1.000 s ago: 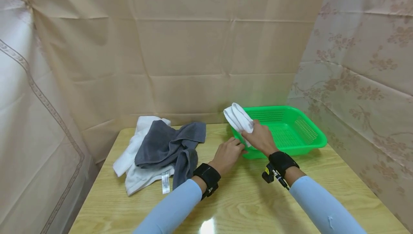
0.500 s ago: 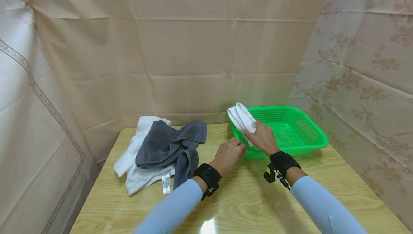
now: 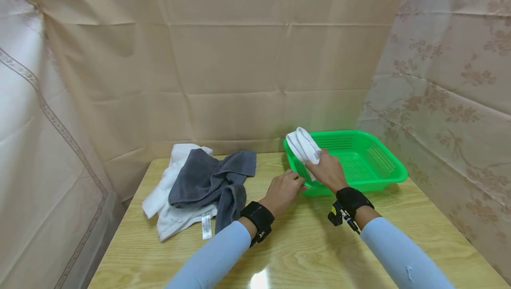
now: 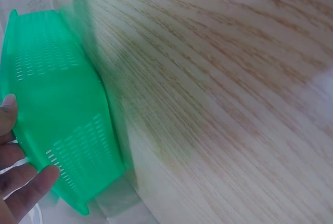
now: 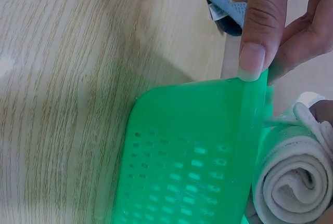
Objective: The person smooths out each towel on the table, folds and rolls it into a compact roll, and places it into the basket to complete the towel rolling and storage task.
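Observation:
My right hand [image 3: 328, 173] grips a rolled white towel [image 3: 302, 145] at its near end, tilted over the left side of a green plastic basket [image 3: 361, 186]. In the right wrist view, the coiled end of the towel [image 5: 294, 182] shows inside the basket wall. My left hand [image 3: 282, 190] pinches the basket's rim at the near left corner, its thumb [image 5: 253, 60] lying on the edge. From the left wrist, the fingers of that hand [image 4: 31, 185] appear against the rim of the basket [image 4: 57, 104].
Left of the hands lies a loose heap: a dark grey towel [image 3: 199, 178] over white towels [image 3: 181, 220], with a label [image 3: 206, 225] hanging out. The wooden table [image 3: 303, 253] meets a beige cloth backdrop [image 3: 227, 67] behind and a flowered cloth [image 3: 451, 103] at the right.
My right hand and the rolled towel have shifted slightly to the right, farther over the basket. My left hand stays at the basket's corner, and the heap is unchanged.

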Motion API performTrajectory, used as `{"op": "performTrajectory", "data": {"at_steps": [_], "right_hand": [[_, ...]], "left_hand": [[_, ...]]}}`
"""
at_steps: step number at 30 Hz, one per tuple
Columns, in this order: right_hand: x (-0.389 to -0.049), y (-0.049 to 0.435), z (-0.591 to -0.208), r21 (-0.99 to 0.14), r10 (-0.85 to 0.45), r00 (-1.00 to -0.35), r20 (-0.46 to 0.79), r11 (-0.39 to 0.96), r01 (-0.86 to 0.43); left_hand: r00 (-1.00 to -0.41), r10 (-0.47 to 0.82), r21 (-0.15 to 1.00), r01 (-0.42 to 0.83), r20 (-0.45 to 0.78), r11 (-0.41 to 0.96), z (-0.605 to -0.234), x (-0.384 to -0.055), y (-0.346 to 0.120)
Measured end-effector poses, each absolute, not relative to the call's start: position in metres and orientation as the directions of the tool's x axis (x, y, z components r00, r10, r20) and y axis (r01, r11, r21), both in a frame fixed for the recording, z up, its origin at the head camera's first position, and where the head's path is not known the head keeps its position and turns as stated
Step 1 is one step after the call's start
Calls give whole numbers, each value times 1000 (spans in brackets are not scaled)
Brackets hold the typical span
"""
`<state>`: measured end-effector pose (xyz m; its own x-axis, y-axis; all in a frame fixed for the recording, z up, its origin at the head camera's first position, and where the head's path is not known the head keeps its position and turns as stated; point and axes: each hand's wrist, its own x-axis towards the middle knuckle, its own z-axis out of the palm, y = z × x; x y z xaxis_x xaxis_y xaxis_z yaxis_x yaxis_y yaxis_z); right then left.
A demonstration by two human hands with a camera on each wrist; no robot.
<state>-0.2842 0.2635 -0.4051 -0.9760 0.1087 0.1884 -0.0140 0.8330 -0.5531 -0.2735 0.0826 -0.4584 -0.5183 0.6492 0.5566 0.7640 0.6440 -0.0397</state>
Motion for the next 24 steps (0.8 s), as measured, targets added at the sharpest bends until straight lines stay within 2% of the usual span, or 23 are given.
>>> {"op": "performTrajectory", "data": {"at_steps": [4, 12, 24], "right_hand": [[-285, 266, -406, -552, 115, -976, 187, 834, -8], [-285, 266, -409, -539, 114, -973, 199, 842, -11], [-286, 270, -410, -523, 126, -972, 199, 852, 4]], "left_hand": [[-515, 651, -40, 767, 558, 640, -459, -274, 83], [-470, 650, -88, 767, 596, 635, -464, -277, 83], [-470, 645, -69, 774, 603, 629, -461, -277, 83]]}}
